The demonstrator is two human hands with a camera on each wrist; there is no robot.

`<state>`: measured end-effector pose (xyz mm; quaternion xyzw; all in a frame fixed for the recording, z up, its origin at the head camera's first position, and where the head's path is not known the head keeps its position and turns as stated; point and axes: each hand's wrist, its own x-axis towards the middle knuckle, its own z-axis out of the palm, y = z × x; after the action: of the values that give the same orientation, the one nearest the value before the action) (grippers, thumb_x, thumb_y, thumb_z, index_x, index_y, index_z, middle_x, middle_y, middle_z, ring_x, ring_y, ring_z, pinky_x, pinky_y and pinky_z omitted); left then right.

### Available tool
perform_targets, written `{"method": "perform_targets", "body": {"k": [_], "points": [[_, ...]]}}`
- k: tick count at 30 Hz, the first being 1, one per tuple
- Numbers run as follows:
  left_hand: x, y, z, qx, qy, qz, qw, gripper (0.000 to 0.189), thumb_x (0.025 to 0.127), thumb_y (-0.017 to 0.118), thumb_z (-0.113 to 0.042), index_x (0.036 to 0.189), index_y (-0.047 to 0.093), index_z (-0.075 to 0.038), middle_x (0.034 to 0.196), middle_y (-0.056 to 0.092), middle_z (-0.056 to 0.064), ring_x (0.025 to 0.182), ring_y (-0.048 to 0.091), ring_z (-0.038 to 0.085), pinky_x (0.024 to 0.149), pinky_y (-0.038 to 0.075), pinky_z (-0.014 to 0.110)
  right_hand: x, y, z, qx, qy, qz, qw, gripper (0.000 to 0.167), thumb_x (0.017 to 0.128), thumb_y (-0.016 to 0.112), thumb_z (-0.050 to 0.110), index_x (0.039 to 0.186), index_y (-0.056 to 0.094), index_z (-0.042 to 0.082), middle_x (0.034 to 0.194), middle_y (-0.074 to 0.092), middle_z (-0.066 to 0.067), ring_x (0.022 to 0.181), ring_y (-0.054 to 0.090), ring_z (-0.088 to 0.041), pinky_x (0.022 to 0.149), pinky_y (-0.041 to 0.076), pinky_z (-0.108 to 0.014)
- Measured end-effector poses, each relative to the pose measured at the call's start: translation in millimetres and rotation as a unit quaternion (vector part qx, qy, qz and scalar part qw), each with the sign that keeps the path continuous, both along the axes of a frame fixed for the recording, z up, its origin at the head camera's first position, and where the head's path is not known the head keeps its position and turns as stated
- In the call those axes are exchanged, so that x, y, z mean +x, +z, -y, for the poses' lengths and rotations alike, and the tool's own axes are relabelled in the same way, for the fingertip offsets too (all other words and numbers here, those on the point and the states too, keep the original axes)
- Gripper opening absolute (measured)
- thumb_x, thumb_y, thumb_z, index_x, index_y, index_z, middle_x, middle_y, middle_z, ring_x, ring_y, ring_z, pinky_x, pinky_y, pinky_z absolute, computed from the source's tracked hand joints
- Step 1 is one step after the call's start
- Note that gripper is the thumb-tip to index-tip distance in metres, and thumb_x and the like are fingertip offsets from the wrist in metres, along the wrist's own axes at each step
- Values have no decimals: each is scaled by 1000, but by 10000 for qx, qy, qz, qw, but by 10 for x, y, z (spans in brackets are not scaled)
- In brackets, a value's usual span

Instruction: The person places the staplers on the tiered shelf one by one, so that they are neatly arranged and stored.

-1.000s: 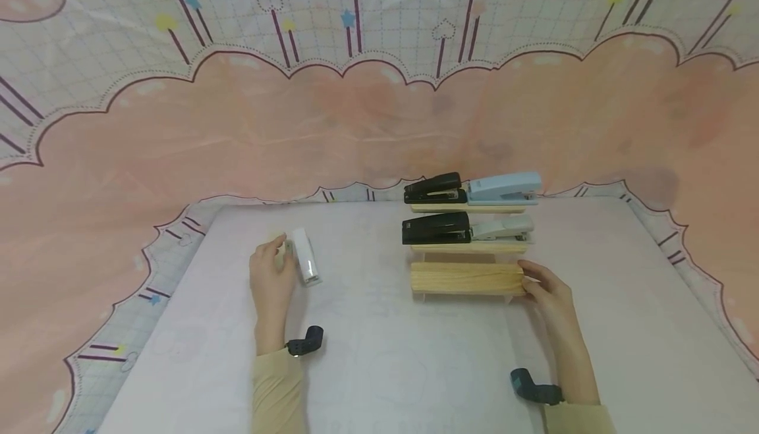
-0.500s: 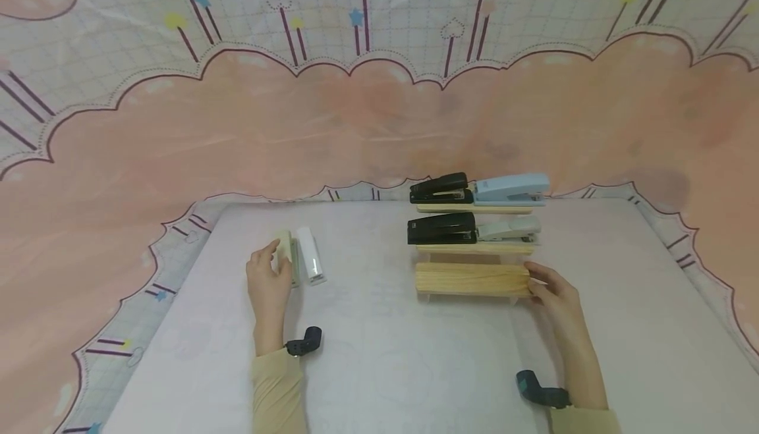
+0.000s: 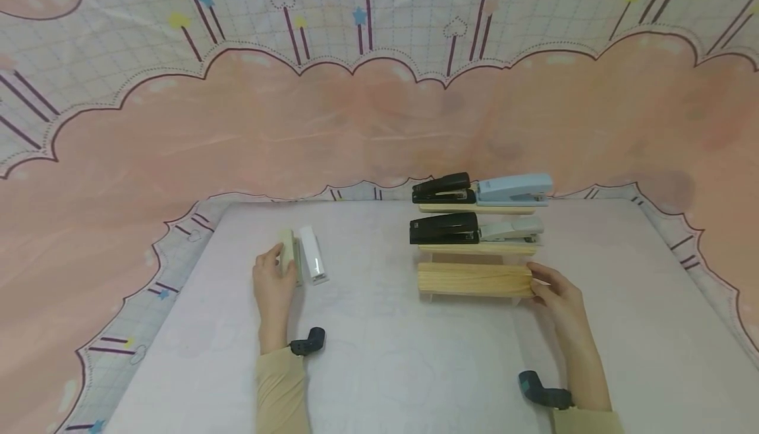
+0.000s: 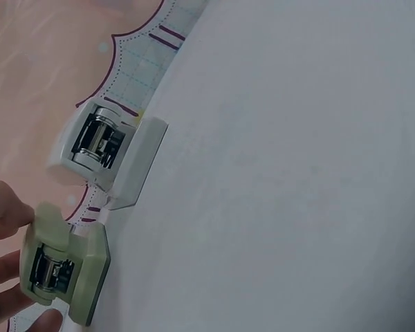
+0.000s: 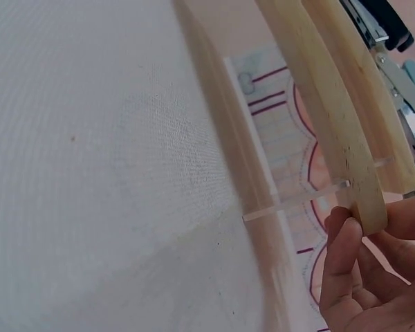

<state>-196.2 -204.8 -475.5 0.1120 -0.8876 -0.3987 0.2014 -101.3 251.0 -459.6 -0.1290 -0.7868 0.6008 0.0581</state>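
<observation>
A pale green stapler (image 3: pixel 288 256) stands on the white table at the left, beside a white stapler (image 3: pixel 313 254). My left hand (image 3: pixel 275 286) grips the green one from its left side, thumb and fingers at its body. In the left wrist view, the fingers (image 4: pixel 3 207) lie along the green stapler (image 4: pixel 55 266), whose front end faces the camera; the white stapler (image 4: pixel 114 149) is apart from it. At the right, my right hand (image 3: pixel 560 299) pinches the right end of the lowest wooden shelf board (image 3: pixel 474 279), seen closely as a board (image 5: pixel 335 117) in the right wrist view.
Behind the lowest board, two higher tiers of the rack carry staplers: a black one (image 3: pixel 443 228) and a pale grey-green one (image 3: pixel 511 229) in the middle, a black one (image 3: pixel 441 188) and a light blue one (image 3: pixel 514 188) on top. A patterned cloth (image 3: pixel 379 118) hangs behind.
My left hand has drawn back a little, uncovering more of the green stapler. The right hand keeps its hold on the board's end. The head view has shifted slightly.
</observation>
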Motion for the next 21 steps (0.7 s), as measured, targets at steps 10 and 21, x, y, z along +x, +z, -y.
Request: {"method": "perform_targets", "body": {"k": [10,21], "points": [[-22,-44,-1,13,-9,196,9998,51,88,62,-12,136,49,0,128,50,26,113,53,41,93,48,54,1,15,4,-277,4,36,9996,42,98,48,9,136,44,-7,101,53,31,90,54,10,76,48,-11],[-10,-29,-10,219,-10,386,9990,55,89,62,-13,140,44,-1,128,49,28,114,53,42,93,48,53,-7,25,-11,-165,45,119,9998,42,98,47,11,137,44,-5,102,51,32,92,53,12,77,48,-10]]}}
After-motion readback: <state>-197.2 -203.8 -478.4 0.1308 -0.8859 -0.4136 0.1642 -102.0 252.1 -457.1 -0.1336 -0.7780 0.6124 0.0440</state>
